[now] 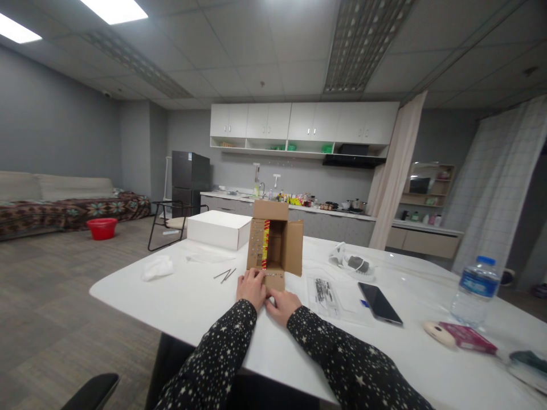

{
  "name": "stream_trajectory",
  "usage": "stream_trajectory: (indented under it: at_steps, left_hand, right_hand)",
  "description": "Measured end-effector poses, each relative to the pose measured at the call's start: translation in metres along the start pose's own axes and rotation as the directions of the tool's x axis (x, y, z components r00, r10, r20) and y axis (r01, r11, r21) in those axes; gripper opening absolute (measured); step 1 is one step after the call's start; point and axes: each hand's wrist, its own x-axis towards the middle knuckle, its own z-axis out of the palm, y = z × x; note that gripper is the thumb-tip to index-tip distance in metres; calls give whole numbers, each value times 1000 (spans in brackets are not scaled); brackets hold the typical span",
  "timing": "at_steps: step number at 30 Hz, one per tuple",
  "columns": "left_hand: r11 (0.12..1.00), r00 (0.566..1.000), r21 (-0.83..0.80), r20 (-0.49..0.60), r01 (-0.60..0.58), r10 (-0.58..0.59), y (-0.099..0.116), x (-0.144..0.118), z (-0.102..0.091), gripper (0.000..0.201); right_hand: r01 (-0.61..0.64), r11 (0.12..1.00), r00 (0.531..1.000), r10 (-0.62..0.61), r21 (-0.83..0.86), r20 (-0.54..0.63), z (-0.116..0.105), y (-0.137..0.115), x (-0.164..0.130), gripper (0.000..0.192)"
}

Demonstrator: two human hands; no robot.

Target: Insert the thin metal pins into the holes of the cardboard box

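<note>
A small brown cardboard box (pixel 276 242) lies on its side on the white table (pixel 188 302), its open flaps spread toward me and something red and yellow showing inside. My left hand (pixel 251 287) rests on the lower flap at the box's near left corner. My right hand (pixel 282 304) lies on the table just in front of that flap, fingertips touching its edge. Both sleeves are dark with white stars. Whether either hand pinches the flap or only presses on it is unclear.
A white closed box (pixel 219 229) stands behind left. Thin metal pins (pixel 225 275) and white cloth (pixel 157 266) lie left; a clear bag (pixel 327 293), black phone (pixel 379 303), water bottle (pixel 473 291) and pink case (pixel 466 337) lie right. A kitchen counter (pixel 299 213) fills the back.
</note>
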Motion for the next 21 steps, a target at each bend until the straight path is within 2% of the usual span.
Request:
stream_trajectory:
  at_steps: [9,16,21]
  left_hand:
    - [988,987,2,4,158,-158,-3,2,-5,30]
    - [970,969,-44,-43,240,-242,-10,4,-1,27]
    - [955,956,-72,-26,289,-292,-14,6,0,25]
  right_hand:
    - [-17,1000,1000,17,8,-1,6,3,1,31]
    - [-11,1000,1000,11,16,-10,9,5,2,30]
    - [-12,1000,1000,12,17,-8,8,5,2,30]
